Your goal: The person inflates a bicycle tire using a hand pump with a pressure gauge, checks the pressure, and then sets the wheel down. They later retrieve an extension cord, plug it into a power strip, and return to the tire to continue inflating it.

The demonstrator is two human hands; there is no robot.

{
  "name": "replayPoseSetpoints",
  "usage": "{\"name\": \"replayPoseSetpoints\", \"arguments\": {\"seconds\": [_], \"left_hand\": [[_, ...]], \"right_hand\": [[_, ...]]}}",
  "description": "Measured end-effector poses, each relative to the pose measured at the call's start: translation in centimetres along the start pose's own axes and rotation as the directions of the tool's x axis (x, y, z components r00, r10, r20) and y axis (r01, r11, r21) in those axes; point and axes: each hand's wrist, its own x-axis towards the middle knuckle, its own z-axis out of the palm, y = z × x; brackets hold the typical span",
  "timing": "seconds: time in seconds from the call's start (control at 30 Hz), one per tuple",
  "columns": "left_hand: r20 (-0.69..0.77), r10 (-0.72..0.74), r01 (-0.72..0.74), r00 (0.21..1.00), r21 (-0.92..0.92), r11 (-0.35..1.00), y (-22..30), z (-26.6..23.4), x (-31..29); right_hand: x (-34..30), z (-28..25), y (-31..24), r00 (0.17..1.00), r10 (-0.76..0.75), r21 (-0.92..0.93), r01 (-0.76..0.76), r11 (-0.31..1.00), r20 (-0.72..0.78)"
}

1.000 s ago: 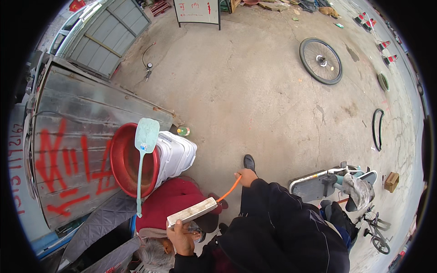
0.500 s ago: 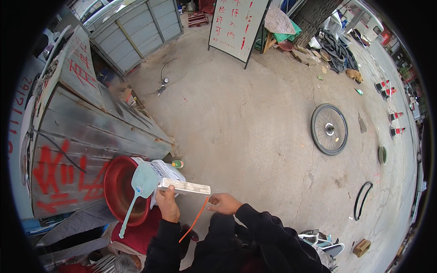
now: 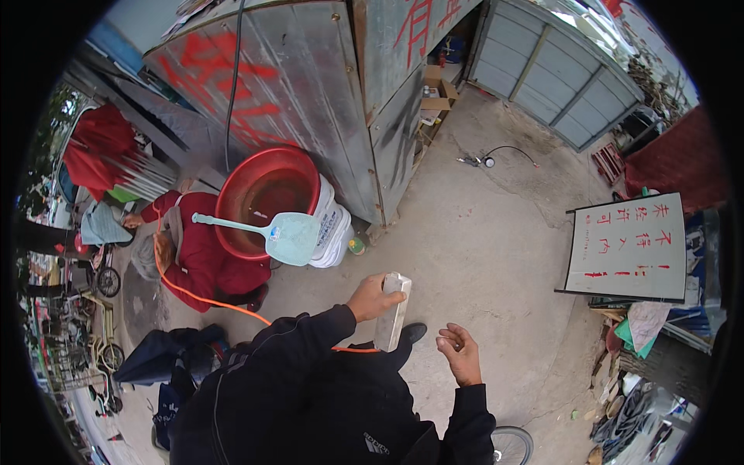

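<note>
My left hand [image 3: 370, 297] grips the upper part of a long, narrow whitish box [image 3: 394, 318], which stands tilted over my lap. Whatever is inside it cannot be seen. An orange cord [image 3: 208, 299] runs from near the box's lower end, passes behind my left sleeve and reaches a person in red [image 3: 221, 277] crouching at the left. To the right of the box, apart from it, my right hand [image 3: 462, 355] is raised with bent, parted fingers and nothing in it.
Left of centre, a red basin [image 3: 232, 184] sits by a white bucket [image 3: 335, 232], with a pale green long-handled scoop [image 3: 293, 236] across them. Behind is a metal shed [image 3: 310, 85]. A pressure gauge with hose [image 3: 488, 162], a signboard [image 3: 620, 248] and a wheel [image 3: 514, 443] lie around.
My view has turned left, bringing the crouching person into sight. The box has swung from pointing right to pointing down. My right hand has drawn away from the box's end.
</note>
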Motion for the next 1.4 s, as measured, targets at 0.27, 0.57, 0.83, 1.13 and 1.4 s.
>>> {"name": "replayPoseSetpoints", "arguments": {"seconds": [0.27,0.57,0.83,1.13,1.4], "left_hand": [[-0.402,-0.210,0.193,0.891,-0.083,0.978,3.2,6.1,1.0],[-0.443,-0.062,0.289,0.894,0.468,0.835,8.6,18.7,-0.9],[-0.173,-0.265,0.312,0.949,0.386,0.868,18.9,29.0,-1.6],[-0.102,-0.204,0.174,0.974,-0.248,0.953,26.6,30.8,-0.1],[-0.409,-0.720,0.703,0.561,-0.224,0.675,19.3,32.5,-4.3]], "right_hand": [[2.3,-27.7,1.5,0.933,0.272,-0.036,-0.288,0.957,-0.235],[17.9,-51.2,-5.6,0.980,0.191,-0.410,-0.152,0.899,0.057],[29.1,-56.4,-18.5,0.978,0.099,-0.473,-0.001,0.881,0.182],[39.3,-47.2,-21.5,0.868,0.231,-0.528,0.041,0.848,0.439],[47.1,-46.4,-27.6,0.835,0.277,-0.583,0.064,0.810,0.476]]}}
